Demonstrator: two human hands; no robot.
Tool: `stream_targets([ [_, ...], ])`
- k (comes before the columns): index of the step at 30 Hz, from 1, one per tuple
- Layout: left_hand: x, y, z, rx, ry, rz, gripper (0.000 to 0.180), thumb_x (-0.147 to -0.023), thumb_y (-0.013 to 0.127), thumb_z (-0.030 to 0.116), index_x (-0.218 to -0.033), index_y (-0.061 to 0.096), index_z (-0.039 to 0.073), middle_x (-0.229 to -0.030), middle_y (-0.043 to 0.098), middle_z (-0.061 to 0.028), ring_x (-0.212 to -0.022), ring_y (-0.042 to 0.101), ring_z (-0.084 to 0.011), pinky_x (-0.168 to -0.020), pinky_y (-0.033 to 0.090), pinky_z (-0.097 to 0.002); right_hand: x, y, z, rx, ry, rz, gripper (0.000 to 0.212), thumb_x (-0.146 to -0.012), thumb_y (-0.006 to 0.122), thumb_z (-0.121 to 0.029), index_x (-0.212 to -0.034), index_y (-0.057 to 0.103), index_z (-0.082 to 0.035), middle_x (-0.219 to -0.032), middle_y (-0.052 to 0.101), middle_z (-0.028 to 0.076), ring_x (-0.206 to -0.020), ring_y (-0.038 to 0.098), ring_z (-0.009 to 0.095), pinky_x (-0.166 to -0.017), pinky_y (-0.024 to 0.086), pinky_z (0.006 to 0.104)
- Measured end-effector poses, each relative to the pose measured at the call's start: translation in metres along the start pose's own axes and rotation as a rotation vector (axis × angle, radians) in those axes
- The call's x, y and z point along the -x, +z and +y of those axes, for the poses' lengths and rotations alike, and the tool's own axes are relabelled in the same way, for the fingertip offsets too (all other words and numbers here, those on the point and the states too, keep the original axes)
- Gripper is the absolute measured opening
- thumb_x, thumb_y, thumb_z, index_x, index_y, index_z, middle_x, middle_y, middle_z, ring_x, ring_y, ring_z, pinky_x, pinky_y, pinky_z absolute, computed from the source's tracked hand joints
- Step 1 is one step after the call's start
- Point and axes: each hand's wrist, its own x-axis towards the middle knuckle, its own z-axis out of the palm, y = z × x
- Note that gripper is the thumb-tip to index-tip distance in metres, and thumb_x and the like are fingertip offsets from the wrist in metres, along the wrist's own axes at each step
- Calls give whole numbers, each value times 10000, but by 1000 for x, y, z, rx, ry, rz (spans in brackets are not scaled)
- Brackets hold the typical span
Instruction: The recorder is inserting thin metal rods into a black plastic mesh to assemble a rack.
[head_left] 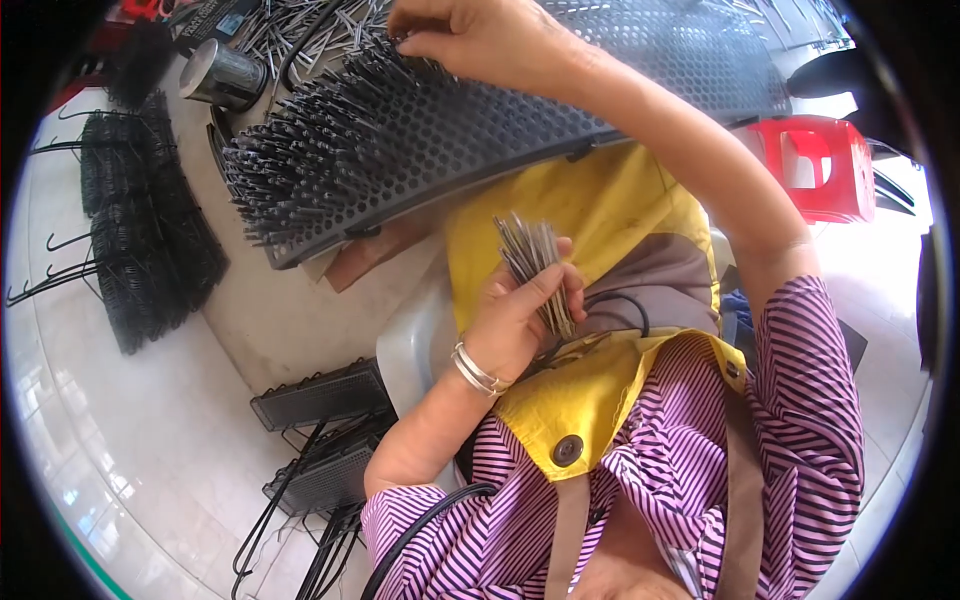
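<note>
A bundle of thin metal rods (527,248) is wrapped in my left hand (515,305), held above my lap with the tips pointing up and away. My right hand (480,40) reaches to the far side of a black perforated board (560,115). Its fingers pinch together just above the dark rods (310,150) standing upright in the holes on the board's left part. Whatever lies between those fingertips is too small to make out. The right part of the board shows bare holes.
Loose rods (325,35) lie scattered beyond the board, beside a metal can (222,75). Black racks with hooks (140,220) lie on the left floor, and more black perforated trays (320,400) stand nearer. A red plastic stool (825,170) is at the right.
</note>
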Motion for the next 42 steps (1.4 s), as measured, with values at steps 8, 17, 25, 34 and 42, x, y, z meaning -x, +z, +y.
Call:
stream_targets([
  [8,-3,-5,5,62,60,-24,206,-824,534,85,-1019,496,34,-840,569,-86,-699,538,-196,-615,468,-341,7,10,2,396,-7,-173,125,-629,554,-72,-585,479,17,-546,516,187,-579,546,371,-522,426,426],
  [17,2,1,11,23,135,-4,137,-831,523,96,-959,537,51,-856,577,-82,-733,535,-191,-631,463,-334,56,-19,-36,-977,718,121,326,-840,535,-235,-939,509,74,-747,591,162,-671,594,195,-564,469,302],
  [25,0,1,15,75,267,52,219,-788,570,89,-980,508,5,-790,578,-114,-642,555,-191,-537,460,-295,109,-18,-55,-711,973,-72,291,-731,667,-143,-904,572,71,-727,614,88,-609,576,107,-551,475,218],
  [34,2,5,17,-150,234,121,209,-801,570,123,-959,528,-7,-787,596,-127,-612,574,-195,-498,467,-286,113,-10,-67,-643,1048,-209,133,-712,641,-21,-806,573,44,-694,591,38,-590,555,74,-529,444,195],
  [42,4,5,16,-18,178,202,215,-855,504,227,-892,535,17,-870,598,-161,-708,598,-233,-612,504,-350,103,-35,-52,-776,1030,172,152,-739,630,-74,-798,582,57,-691,599,87,-586,595,138,-567,508,232],
])
